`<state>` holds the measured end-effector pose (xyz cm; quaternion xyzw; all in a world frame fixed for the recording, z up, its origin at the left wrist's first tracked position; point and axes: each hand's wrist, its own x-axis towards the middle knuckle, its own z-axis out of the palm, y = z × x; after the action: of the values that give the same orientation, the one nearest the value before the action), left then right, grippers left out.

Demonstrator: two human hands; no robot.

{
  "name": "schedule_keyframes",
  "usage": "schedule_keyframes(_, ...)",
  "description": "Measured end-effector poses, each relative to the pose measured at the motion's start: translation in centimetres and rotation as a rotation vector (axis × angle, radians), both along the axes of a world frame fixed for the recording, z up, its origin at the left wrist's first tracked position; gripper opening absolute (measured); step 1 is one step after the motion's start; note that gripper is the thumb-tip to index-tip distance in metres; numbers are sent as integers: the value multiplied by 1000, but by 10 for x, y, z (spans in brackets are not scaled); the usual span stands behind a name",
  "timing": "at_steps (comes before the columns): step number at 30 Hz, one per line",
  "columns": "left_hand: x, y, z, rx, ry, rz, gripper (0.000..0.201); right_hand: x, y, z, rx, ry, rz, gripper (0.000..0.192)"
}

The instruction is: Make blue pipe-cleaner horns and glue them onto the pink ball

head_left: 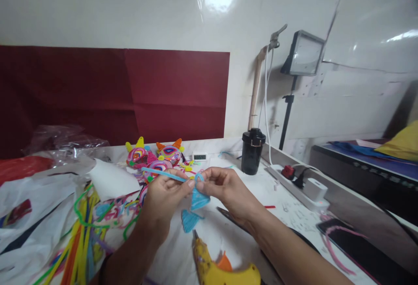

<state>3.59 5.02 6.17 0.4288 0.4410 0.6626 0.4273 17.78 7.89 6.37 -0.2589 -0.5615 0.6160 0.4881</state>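
Nearest the camera, at 6 o'clock on the bench (294,215), lies a yellow glue gun (217,267) with its nozzle pointing up toward the hands. Just above the nozzle a blue coiled fan shape (190,220) rests flat on the white surface. At 8 o'clock a loose bundle of pipe cleaners (78,237) in yellow, orange and green spreads toward the lower left corner.

At the centre, the left hand (165,196) has its grip closed on a light blue pipe cleaner (161,174), thumb and forefinger pinching it while the free end sticks out toward 10 o'clock. The right hand (225,189) meets it fingertip to fingertip, its grip pinched on the top of a second blue fan piece (199,199) that hangs just below both hands, the pipe cleaner running into it.

At 4 o'clock a dark phone (355,246) lies by the bench edge, with a pink pipe cleaner draped over it. Farther off, at 2 o'clock, a white power strip (300,187) carries a plug and a white adapter. Beyond the hands stand a black cup (252,151), a small digital timer (199,156) and finished multicoloured pipe-cleaner figures (153,156). At 1 o'clock a panel lamp (303,53) stands on a thin stand against the wall.
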Motion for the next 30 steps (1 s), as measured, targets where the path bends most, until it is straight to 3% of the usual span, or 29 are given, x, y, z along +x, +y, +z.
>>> schedule_keyframes(8, 3, -3, 2, 46, 40, 78, 29, -3, -3, 0, -34, 24, -60, 33)
schedule_keyframes(19, -6, -3, 12, 48, 49, 117, 33, -17, -1, 7, 104, -21, -68, 28)
schedule_keyframes(30, -15, -5, 17, 47, 49, 67, 38, -21, 6, 11, 120, -17, 67, 29)
